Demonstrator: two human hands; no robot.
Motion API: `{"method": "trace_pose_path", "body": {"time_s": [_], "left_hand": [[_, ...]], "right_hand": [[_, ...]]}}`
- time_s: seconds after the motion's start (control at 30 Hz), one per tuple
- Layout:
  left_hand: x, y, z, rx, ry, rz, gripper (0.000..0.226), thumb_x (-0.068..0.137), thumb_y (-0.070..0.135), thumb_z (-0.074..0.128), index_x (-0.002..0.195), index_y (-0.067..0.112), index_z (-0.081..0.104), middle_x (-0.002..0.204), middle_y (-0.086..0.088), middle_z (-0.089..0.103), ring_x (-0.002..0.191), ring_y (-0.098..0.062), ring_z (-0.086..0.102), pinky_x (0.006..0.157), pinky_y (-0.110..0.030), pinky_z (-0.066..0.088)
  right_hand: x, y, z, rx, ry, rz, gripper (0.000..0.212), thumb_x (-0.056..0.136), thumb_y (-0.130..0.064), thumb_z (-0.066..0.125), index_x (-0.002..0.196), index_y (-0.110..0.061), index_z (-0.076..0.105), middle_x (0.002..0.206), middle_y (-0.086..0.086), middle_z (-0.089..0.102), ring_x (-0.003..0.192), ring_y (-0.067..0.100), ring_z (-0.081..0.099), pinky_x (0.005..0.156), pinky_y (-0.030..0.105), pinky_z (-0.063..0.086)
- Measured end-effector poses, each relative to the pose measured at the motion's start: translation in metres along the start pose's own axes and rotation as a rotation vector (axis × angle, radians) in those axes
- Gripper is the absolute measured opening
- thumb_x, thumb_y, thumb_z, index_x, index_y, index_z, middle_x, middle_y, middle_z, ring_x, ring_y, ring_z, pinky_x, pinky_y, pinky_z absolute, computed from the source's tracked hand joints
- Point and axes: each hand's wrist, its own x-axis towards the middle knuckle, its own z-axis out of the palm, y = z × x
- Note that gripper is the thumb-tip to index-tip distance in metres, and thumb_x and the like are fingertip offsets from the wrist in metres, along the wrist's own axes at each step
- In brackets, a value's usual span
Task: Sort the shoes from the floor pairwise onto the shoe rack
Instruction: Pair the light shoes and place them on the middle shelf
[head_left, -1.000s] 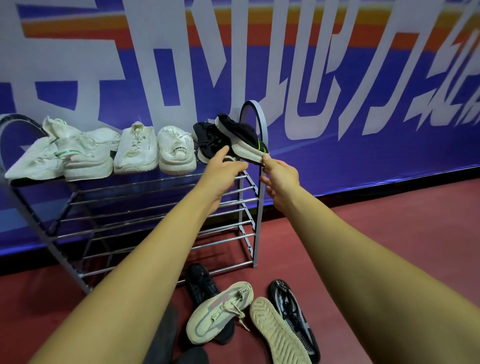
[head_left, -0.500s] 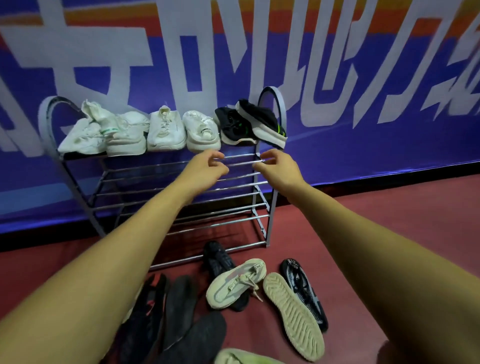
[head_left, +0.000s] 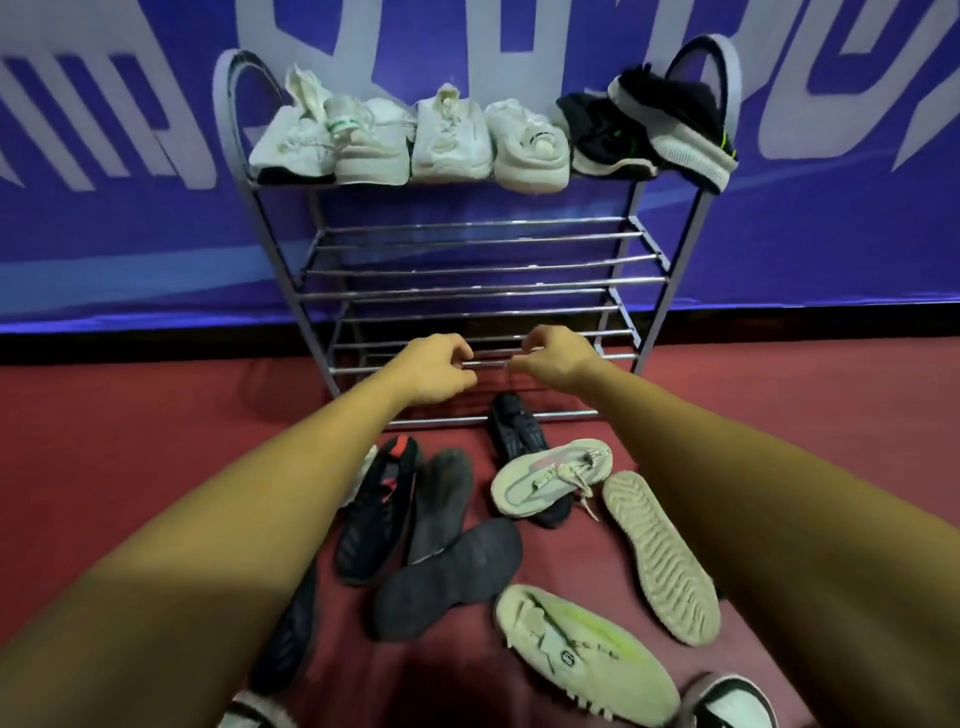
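Left hand (head_left: 436, 371): we have brought it down from the top shelf. It now hangs in front of the low bars of the rack (head_left: 467, 292).
Right hand (head_left: 558, 361): it has dropped in the same way and sits near the left hand.
Grip: the fingers of both hands are loosely curled and hold nothing. We cannot tell whether they touch the bar.
Black pair (head_left: 644, 124): we have released it at the right end of the top shelf. The outer shoe is tilted, with its sole overhanging the end by the arch.
Meaning: we judge this pair placed, and the next pair must come from the floor (head_left: 130, 415).
Green shoe (head_left: 582, 654): nearest to us, lying on its side.
Black sole (head_left: 447, 577): upturned, just beside the green shoe.
Beige sole (head_left: 660, 556): upturned, on the right of the pile.
Red-trim shoe (head_left: 374, 514): beside the left forearm, touching a dark sole.
Laced shoe (head_left: 550, 483): lies across a black shoe (head_left: 519, 431) at the foot of the rack.
Obstruction: mates lie apart and overlap, so the laced shoe must come off before the black one.
Lower shelves: no shoes on them.
White shoes (head_left: 405, 140): four fill the left and middle of the top shelf.
Risk: the tilted black shoe may slip off.
Banner (head_left: 104, 234): behind the rack.
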Motion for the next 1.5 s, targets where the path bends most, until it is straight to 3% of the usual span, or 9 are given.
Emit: {"method": "trace_pose_path", "body": {"time_s": [0.2, 0.4, 0.63, 0.73, 0.9, 1.17, 1.27, 1.37, 1.5], "left_hand": [[0.017, -0.030, 0.050, 0.022, -0.103, -0.047, 0.037, 0.088, 0.023, 0.066, 0.124, 0.014, 0.062, 0.115, -0.005, 0.068, 0.106, -0.022, 0.062, 0.084, -0.023, 0.043], [0.042, -0.052, 0.108, -0.023, -0.201, -0.056, 0.037, 0.089, 0.022, 0.065, 0.125, 0.015, 0.061, 0.116, -0.005, 0.066, 0.111, -0.021, 0.061, 0.087, -0.024, 0.043], [0.067, -0.088, 0.165, -0.032, -0.317, -0.116, 0.037, 0.089, 0.026, 0.065, 0.124, 0.016, 0.060, 0.115, -0.005, 0.066, 0.101, -0.021, 0.060, 0.087, -0.025, 0.043], [0.077, -0.093, 0.180, -0.031, -0.350, -0.145, 0.040, 0.090, 0.024, 0.065, 0.128, 0.015, 0.057, 0.118, -0.007, 0.065, 0.098, -0.021, 0.058, 0.079, -0.022, 0.040], [0.089, -0.101, 0.209, -0.049, -0.390, -0.172, 0.043, 0.089, 0.020, 0.062, 0.131, 0.022, 0.056, 0.121, -0.008, 0.064, 0.100, -0.022, 0.058, 0.078, -0.022, 0.040], [0.083, -0.106, 0.239, -0.179, -0.342, -0.219, 0.048, 0.084, 0.007, 0.057, 0.127, 0.025, 0.047, 0.118, -0.006, 0.064, 0.101, -0.026, 0.060, 0.079, -0.029, 0.046], [0.080, -0.097, 0.232, -0.227, -0.343, -0.238, 0.045, 0.086, 0.008, 0.053, 0.128, 0.024, 0.049, 0.111, -0.005, 0.066, 0.094, -0.024, 0.063, 0.075, -0.029, 0.049], [0.075, -0.080, 0.217, -0.375, -0.356, -0.310, 0.041, 0.088, 0.005, 0.046, 0.125, 0.022, 0.049, 0.091, -0.008, 0.068, 0.074, -0.021, 0.064, 0.054, -0.024, 0.046], [0.064, -0.052, 0.183, -0.499, -0.309, -0.375, 0.035, 0.088, 0.007, 0.047, 0.121, 0.020, 0.052, 0.073, -0.006, 0.066, 0.057, -0.012, 0.059, 0.048, -0.021, 0.041]], "right_hand": [[0.014, 0.044, 0.034, -0.093, -0.085, 0.133, 0.056, 0.085, -0.045, 0.071, 0.124, -0.007, 0.062, 0.124, 0.014, 0.065, 0.112, 0.032, 0.061, 0.092, 0.034, 0.050], [0.028, 0.086, 0.063, -0.175, -0.151, 0.218, 0.053, 0.081, -0.045, 0.070, 0.120, -0.010, 0.065, 0.115, 0.011, 0.069, 0.100, 0.031, 0.065, 0.088, 0.040, 0.056], [0.036, 0.124, 0.126, -0.231, -0.297, 0.287, 0.055, 0.089, -0.041, 0.067, 0.131, -0.007, 0.058, 0.134, 0.014, 0.060, 0.124, 0.033, 0.054, 0.099, 0.034, 0.043], [0.037, 0.134, 0.147, -0.200, -0.353, 0.308, 0.060, 0.088, -0.041, 0.068, 0.136, -0.007, 0.054, 0.138, 0.014, 0.057, 0.127, 0.032, 0.052, 0.102, 0.035, 0.040], [0.038, 0.152, 0.176, -0.098, -0.398, 0.373, 0.064, 0.085, -0.038, 0.073, 0.138, -0.009, 0.052, 0.139, 0.014, 0.057, 0.127, 0.033, 0.052, 0.106, 0.038, 0.042], [0.028, 0.176, 0.185, 0.005, -0.358, 0.385, 0.044, 0.087, -0.033, 0.067, 0.126, -0.018, 0.052, 0.126, 0.013, 0.064, 0.115, 0.032, 0.058, 0.093, 0.032, 0.043], [0.026, 0.172, 0.176, -0.009, -0.330, 0.388, 0.042, 0.087, -0.036, 0.066, 0.122, -0.018, 0.053, 0.125, 0.013, 0.063, 0.114, 0.033, 0.058, 0.091, 0.032, 0.042], [0.021, 0.162, 0.159, 0.015, -0.278, 0.386, 0.031, 0.085, -0.036, 0.064, 0.110, -0.022, 0.053, 0.116, 0.010, 0.064, 0.098, 0.028, 0.056, 0.080, 0.029, 0.039], [0.006, 0.139, 0.128, 0.106, -0.225, 0.378, 0.021, 0.084, -0.030, 0.061, 0.102, -0.021, 0.055, 0.101, 0.006, 0.059, 0.091, 0.025, 0.052, 0.075, 0.028, 0.036]]}}
